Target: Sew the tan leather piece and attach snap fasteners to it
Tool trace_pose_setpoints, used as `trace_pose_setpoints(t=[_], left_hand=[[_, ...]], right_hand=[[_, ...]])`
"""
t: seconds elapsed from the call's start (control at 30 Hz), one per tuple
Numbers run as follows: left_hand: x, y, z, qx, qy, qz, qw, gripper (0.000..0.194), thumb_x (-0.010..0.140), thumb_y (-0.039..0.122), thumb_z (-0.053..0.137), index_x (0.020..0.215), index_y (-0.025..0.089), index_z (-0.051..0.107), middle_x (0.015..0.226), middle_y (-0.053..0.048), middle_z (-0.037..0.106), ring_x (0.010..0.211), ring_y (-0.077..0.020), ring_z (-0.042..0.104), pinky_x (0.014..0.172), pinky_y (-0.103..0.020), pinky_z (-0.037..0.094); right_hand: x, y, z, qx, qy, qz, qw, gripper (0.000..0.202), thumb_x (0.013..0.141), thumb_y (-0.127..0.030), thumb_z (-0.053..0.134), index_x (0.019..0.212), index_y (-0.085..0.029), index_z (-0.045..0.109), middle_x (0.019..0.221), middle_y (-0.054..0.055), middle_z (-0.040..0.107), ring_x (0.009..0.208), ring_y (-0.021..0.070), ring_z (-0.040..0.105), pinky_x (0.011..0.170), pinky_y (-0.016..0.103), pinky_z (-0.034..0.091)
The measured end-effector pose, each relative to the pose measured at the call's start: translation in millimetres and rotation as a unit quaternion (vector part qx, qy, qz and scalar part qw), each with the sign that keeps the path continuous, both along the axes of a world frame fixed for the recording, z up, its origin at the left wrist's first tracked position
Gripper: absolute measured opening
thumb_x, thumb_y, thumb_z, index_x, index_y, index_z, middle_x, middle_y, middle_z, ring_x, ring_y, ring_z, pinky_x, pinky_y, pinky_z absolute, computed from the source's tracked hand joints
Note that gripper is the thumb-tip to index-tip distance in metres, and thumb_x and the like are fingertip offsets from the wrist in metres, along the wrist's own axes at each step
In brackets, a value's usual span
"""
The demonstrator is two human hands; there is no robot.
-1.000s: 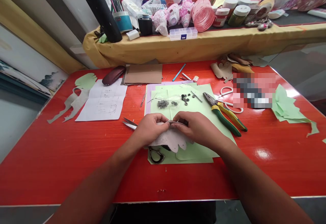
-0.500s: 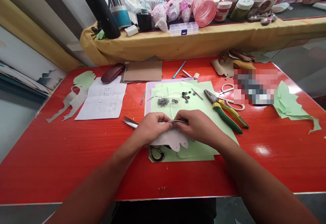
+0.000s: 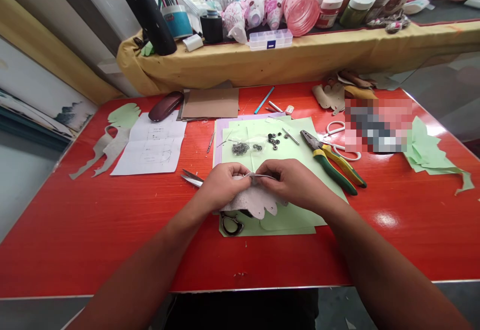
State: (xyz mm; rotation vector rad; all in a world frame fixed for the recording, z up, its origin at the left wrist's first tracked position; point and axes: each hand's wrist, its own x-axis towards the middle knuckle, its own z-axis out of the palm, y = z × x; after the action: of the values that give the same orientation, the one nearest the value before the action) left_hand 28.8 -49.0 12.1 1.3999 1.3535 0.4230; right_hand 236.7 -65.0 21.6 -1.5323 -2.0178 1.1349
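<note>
A pale grey leather-like piece [image 3: 258,202] with a scalloped edge and small holes hangs between my hands. My left hand [image 3: 227,184] pinches its upper edge between thumb and fingers. Close beside it, my right hand [image 3: 287,180] grips the same edge, which is folded there. Dark-handled scissors [image 3: 231,224] lie partly under the piece, their blades showing to the left of my left hand. Just beyond my hands, small dark metal bits [image 3: 240,148] in a clear bag and several black snap-like parts [image 3: 275,141] rest on green paper [image 3: 292,220].
Pliers [image 3: 332,162] and white-handled scissors [image 3: 343,152] lie to the right. A drawn-on white sheet [image 3: 150,145] and a dark red case [image 3: 166,106] are at the left. Brown boards [image 3: 212,103] lie at the back, below a shelf edge [image 3: 225,65] crowded with jars.
The grey piece tilts slightly, so its scalloped edge sits a little higher and its folded edge shows differently between my fingers. Both hands keep hold of it.
</note>
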Motion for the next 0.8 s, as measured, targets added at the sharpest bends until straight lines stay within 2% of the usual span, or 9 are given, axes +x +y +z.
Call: trace_pose_setpoints(t=[0.13,0.33,0.5,0.63,0.8], left_hand=[[-0.7,0.4,1.0,-0.015,-0.026,0.001,1.000,0.030,0.072,0.042,0.077,0.088,0.017,0.075,0.078,0.000,0.068,0.065,-0.0144,0.056,0.057,-0.024,0.038],[1.2,0.2,0.6,-0.038,-0.062,0.025,0.997,0.035,0.069,0.044,0.081,0.088,0.016,0.074,0.079,-0.002,0.069,0.066,-0.0150,0.057,0.057,-0.025,0.040],[1.0,-0.9,1.1,-0.020,-0.069,0.034,0.997,0.031,0.072,0.042,0.079,0.089,0.016,0.074,0.080,-0.002,0.069,0.065,-0.0145,0.057,0.056,-0.025,0.040],[-0.6,-0.5,5.1,-0.011,-0.070,0.021,0.997,0.031,0.073,0.043,0.081,0.088,0.017,0.074,0.081,-0.002,0.070,0.067,-0.0147,0.058,0.057,-0.024,0.042],[0.0,0.1,6.5,-0.027,-0.077,0.020,0.996,0.038,0.069,0.049,0.084,0.086,0.017,0.074,0.081,-0.003,0.071,0.067,-0.0150,0.058,0.057,-0.024,0.044]], right_hand=[[-3.4,-0.3,1.1,0.025,-0.036,-0.011,0.999,0.014,0.095,-0.030,0.063,0.091,-0.022,0.075,0.080,0.001,0.076,0.064,0.0150,0.060,0.060,0.027,0.038],[-7.0,-0.1,0.3,0.046,-0.069,-0.027,0.996,0.009,0.090,-0.027,0.066,0.089,-0.022,0.072,0.077,0.000,0.074,0.064,0.0151,0.058,0.060,0.027,0.035],[-4.0,0.8,-0.7,0.042,-0.033,-0.041,0.998,0.009,0.088,-0.029,0.066,0.092,-0.022,0.071,0.081,0.001,0.074,0.069,0.0164,0.061,0.061,0.027,0.038],[-1.6,1.2,0.7,0.018,0.013,-0.022,1.000,0.014,0.091,-0.027,0.062,0.095,-0.022,0.074,0.088,0.002,0.077,0.075,0.0169,0.064,0.064,0.027,0.041],[-2.6,1.3,-1.1,0.010,0.019,-0.025,0.999,0.013,0.090,-0.025,0.061,0.090,-0.021,0.074,0.081,0.001,0.074,0.068,0.0153,0.060,0.059,0.026,0.039]])
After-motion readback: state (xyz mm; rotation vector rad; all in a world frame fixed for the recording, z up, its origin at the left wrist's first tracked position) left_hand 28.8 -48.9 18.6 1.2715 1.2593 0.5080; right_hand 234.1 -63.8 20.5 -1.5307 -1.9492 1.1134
